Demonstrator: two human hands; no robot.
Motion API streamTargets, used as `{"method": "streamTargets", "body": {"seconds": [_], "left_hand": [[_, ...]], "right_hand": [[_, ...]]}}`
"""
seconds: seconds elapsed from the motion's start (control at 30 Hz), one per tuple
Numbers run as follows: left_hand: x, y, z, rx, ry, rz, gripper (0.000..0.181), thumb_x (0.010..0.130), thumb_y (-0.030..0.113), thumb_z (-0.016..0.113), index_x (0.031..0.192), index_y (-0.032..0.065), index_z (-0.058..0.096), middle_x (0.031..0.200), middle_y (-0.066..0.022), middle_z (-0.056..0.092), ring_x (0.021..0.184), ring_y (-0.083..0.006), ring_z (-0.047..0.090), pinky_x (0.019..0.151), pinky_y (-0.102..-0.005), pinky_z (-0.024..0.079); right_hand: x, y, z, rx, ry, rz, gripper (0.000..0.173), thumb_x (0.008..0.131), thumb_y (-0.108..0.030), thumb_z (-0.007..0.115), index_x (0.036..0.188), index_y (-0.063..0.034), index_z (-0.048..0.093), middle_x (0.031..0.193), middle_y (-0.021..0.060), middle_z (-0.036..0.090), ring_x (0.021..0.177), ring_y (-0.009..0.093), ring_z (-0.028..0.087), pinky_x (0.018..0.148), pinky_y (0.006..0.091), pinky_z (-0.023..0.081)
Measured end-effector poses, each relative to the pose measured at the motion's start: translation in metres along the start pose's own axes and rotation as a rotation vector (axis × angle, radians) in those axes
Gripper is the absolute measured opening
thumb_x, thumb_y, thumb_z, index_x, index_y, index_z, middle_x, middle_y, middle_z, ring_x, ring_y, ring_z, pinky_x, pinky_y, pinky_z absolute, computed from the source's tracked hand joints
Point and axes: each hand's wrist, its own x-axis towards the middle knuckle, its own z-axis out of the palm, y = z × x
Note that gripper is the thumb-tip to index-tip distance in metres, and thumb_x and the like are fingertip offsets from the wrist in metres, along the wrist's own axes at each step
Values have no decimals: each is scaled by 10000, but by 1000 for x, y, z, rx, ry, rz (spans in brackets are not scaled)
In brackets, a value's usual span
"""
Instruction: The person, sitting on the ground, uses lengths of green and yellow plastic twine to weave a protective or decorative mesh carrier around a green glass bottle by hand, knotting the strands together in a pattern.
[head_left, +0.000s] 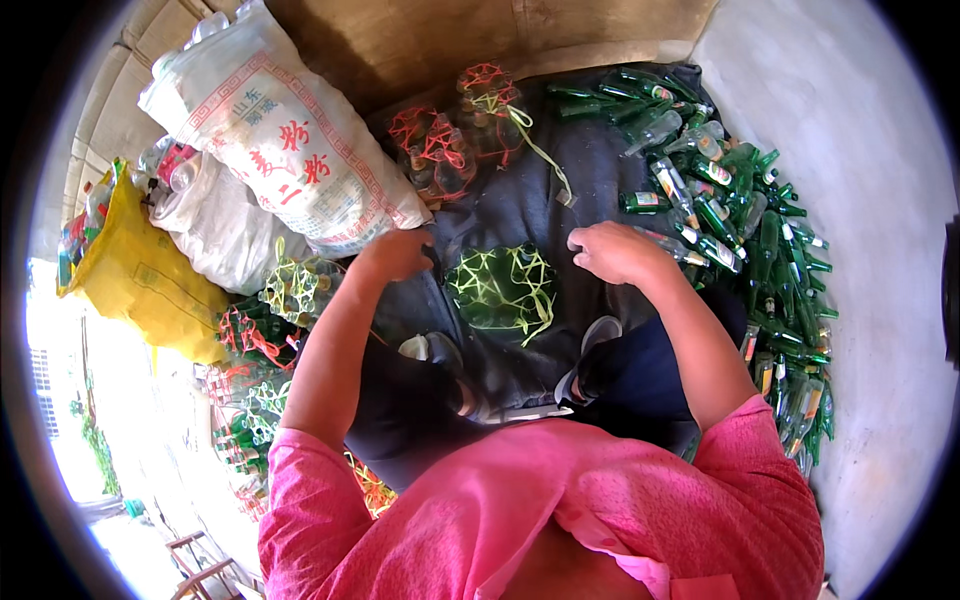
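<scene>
A bundle of green glass bottles (495, 289), tied together with a net of yellow-green plastic strap, stands on a dark sheet (517, 195) between my feet. My left hand (394, 253) is to the left of the bundle, close to the lower corner of a full white woven sack (300, 150). Its fingers are half curled, and nothing shows in them. My right hand (619, 251) hangs on the bundle's other side, fingers bent and apart, holding nothing. Neither hand touches the bundle. A loose strap end lies at the bundle's near edge.
Loose green and clear bottles (727, 217) are heaped along the pale wall (862, 262) at right. Red-strapped bundles (435, 154) stand at the back. On the left are a yellow sack (150, 277), a white plastic bag (225, 217) and more strapped bundles (296, 289).
</scene>
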Motion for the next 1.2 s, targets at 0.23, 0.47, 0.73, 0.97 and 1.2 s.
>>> {"method": "streamTargets", "body": {"seconds": [0.23,0.47,0.73,0.97,1.2], "left_hand": [[9,24,56,146,-123,114,527,862,277,740,1359,167,606,1274,-186,662,1173,-369,633,976,-476,510],[18,65,104,122,-63,198,540,848,191,672,1378,197,566,1268,-178,597,1167,-388,621,970,-493,515],[45,72,123,192,-26,100,486,836,172,660,1315,204,588,1325,-160,580,1126,-376,657,914,-489,542],[66,68,140,457,7,148,235,895,201,611,1117,142,658,985,-104,737,985,-338,718,788,-479,554],[63,100,98,360,-23,156,324,776,273,725,1069,136,710,1038,-120,746,1006,-298,723,845,-439,561]], "right_hand": [[18,-3,15,25,-37,-67,227,912,-208,634,1061,-48,694,1058,195,702,1009,412,660,819,494,519],[18,2,20,54,-39,-58,264,919,-224,627,1100,-41,681,1056,189,710,1039,393,657,862,484,512],[18,8,23,37,-17,-101,245,856,-192,606,1023,-49,715,1026,197,714,996,389,681,825,486,529],[15,-3,20,5,-54,-23,248,840,-147,596,1020,-38,728,1049,192,719,998,385,690,824,478,551],[38,20,25,-26,-48,-18,263,833,-122,591,1025,-32,747,1045,195,730,988,377,703,818,471,563]]}}
